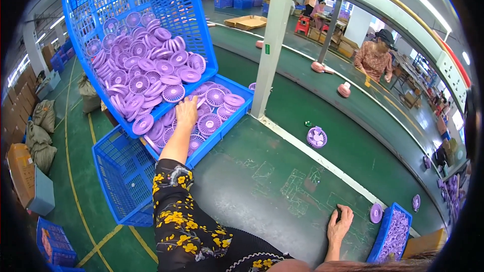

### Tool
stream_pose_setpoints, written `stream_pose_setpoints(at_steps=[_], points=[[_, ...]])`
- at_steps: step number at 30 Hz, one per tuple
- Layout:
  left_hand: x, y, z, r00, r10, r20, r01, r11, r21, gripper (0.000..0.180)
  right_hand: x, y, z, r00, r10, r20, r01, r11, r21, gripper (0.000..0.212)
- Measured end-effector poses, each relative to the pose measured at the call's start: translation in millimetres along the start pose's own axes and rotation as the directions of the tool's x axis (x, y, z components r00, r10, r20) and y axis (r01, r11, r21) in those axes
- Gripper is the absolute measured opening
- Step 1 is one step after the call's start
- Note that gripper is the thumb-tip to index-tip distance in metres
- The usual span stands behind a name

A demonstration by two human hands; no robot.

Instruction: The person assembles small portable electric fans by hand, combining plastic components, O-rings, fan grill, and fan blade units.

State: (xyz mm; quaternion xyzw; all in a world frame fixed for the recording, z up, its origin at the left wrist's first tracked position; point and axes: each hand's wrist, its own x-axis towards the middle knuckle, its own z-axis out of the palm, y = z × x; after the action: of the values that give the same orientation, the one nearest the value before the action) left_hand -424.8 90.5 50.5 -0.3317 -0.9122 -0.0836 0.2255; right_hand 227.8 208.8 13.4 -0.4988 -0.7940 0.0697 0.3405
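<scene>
A large blue crate (pixel 208 45) is tilted toward me, heaped with round purple fan covers (pixel 138 63). Its lower edge rests over a shallow blue tray (pixel 222 133) that also holds purple fan covers (pixel 209 124). My left hand (pixel 186 112) reaches over the tray to where the two containers meet. Its fingers are stretched out among the covers, and the fingertips are partly hard to make out. On the dark green worktable (pixel 262 191), my right hand (pixel 341 224) rests with fingers loosely bent and apart, holding nothing. A single purple cover (pixel 376 212) lies to its right.
A small blue bin (pixel 375 247) of little purple parts stands at the right. Beyond a white post (pixel 275 40), a green conveyor (pixel 343 158) carries a purple fan housing (pixel 316 137) and pink fans (pixel 344 89). An empty blue crate (pixel 123 176) sits lower left; a co-worker (pixel 374 60) is across.
</scene>
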Motion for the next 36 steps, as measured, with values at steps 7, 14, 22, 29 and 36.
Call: stream_pose_setpoints(at_steps=[7, 14, 22, 29, 36], points=[[-47.7, 22.4, -84.0, 0.969, 0.100, -0.227, -0.181, 0.910, -0.373, 0.057, -1.4, -0.9, -3.9, 1.000, 0.025, -0.004, -0.025, 1.000, 0.007, 0.023], [-162.4, 127.4, -113.8, 0.762, 0.566, -0.316, -0.637, 0.565, -0.525, 0.049, -3.4, -1.3, -4.4, 1.000, 0.014, -0.011, -0.014, 1.000, -0.008, 0.023], [-161.0, 158.0, -128.8, 0.501, 0.865, -0.015, -0.584, 0.325, -0.743, 0.102, -8.6, 2.4, 1.9, 0.999, -0.018, -0.028, 0.018, 1.000, -0.023, 0.022], [14.5, 125.0, -76.0, 0.961, -0.046, 0.272, 0.199, 0.799, -0.567, 0.072, -2.8, -6.6, -2.7, 0.998, -0.010, -0.055, 0.008, 0.999, -0.043, 0.021], [43.6, 145.7, -26.0, 0.800, -0.196, 0.567, 0.364, 0.910, -0.198, 0.100, -3.2, -1.1, 2.1, 0.999, 0.015, -0.046, -0.017, 0.998, -0.055, 0.020]])
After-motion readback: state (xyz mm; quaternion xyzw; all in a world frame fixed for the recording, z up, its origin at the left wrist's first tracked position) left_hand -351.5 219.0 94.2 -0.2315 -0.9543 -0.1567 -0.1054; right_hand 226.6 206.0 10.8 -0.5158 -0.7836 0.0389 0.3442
